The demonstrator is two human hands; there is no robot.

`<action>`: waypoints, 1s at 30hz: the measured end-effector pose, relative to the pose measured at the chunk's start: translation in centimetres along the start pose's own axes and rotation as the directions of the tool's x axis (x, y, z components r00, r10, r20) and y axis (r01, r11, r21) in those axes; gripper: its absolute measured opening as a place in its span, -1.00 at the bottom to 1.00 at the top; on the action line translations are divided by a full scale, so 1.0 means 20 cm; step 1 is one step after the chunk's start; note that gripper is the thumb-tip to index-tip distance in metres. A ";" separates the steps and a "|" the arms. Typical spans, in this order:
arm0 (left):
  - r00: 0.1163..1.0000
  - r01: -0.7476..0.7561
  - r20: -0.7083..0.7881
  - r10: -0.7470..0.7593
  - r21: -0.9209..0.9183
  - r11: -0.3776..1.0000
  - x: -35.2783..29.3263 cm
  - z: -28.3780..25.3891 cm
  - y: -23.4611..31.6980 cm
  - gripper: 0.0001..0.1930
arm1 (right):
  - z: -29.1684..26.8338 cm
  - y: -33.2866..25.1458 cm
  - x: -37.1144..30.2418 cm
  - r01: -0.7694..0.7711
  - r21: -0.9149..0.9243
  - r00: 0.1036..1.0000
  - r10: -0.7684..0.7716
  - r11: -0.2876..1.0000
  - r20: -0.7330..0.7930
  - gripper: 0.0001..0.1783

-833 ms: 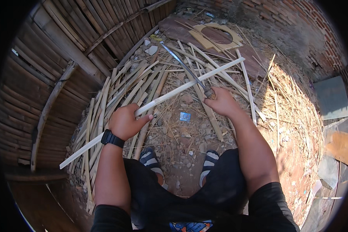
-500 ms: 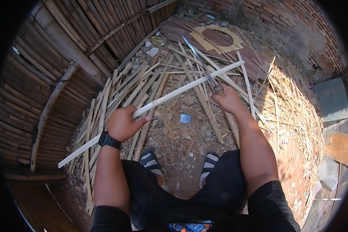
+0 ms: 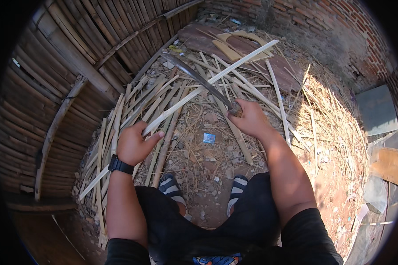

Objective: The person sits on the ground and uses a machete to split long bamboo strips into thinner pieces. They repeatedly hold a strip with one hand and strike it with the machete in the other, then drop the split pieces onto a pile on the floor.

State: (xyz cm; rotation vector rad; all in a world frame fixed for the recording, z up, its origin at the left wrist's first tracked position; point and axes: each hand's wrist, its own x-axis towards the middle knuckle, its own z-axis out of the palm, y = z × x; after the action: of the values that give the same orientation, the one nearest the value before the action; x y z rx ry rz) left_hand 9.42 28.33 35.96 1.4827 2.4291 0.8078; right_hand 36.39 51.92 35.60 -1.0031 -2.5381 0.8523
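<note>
Along the left edge of the frame stands a wall of bamboo slats (image 3: pixel 53 88), dark and weathered, with a curved pole leaning across it. Just right of it, from the lower left up to the centre, a heap of split bamboo strips (image 3: pixel 132 115) lies spread over the dirt ground (image 3: pixel 199 163). The left hand (image 3: pixel 135 143), with a black watch (image 3: pixel 119 165) on its wrist, is closed around a long pale bamboo strip (image 3: pixel 208 81), thumb laid along its upper side. That strip runs slantwise from the lower left, near the bottom of the heap, through the fist and up to the upper right of the frame, where its far end lies above a brown board (image 3: pixel 252 48). In the centre, a small blue scrap (image 3: pixel 209 138) lies on the ground between the two hands. Below it, two feet in striped sandals (image 3: pixel 239 185) stand on the dirt. Right of centre, the right hand (image 3: pixel 250 119) is clenched on the handle of a long dark blade (image 3: pixel 194 75), which points up and left and crosses the pale strip near its middle. Farther right, dry straw (image 3: pixel 331 123) covers the ground, and a brick wall (image 3: pixel 340 35) fills the upper right.
</note>
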 end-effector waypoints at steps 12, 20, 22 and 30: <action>0.999 -0.031 0.011 0.030 0.092 0.995 0.01 0.04 0.05 -0.41 | 0.13 0.16 0.05 0.189 0.060 0.981 -0.191 0.980 0.037 -0.57; 0.997 0.007 0.070 -0.018 0.142 0.990 0.02 0.07 0.07 -0.45 | 0.12 -0.01 -0.01 0.088 -0.130 0.990 -0.072 0.988 0.119 -0.57; 0.996 -0.025 0.084 0.014 0.132 0.991 0.01 0.08 0.07 -0.50 | 0.15 -0.13 -0.04 0.200 -0.282 0.964 -0.138 0.938 0.227 -0.58; 0.993 0.030 0.112 -0.046 0.141 0.990 0.01 0.02 0.06 -0.44 | 0.11 0.18 0.06 -0.073 0.064 0.991 0.080 0.995 -0.111 -0.56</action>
State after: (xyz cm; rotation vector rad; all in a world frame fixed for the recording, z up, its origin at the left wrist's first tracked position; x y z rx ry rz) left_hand 10.43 29.13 36.34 1.4813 2.4627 0.5393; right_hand 36.35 53.96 31.62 -1.1036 -2.3792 0.8618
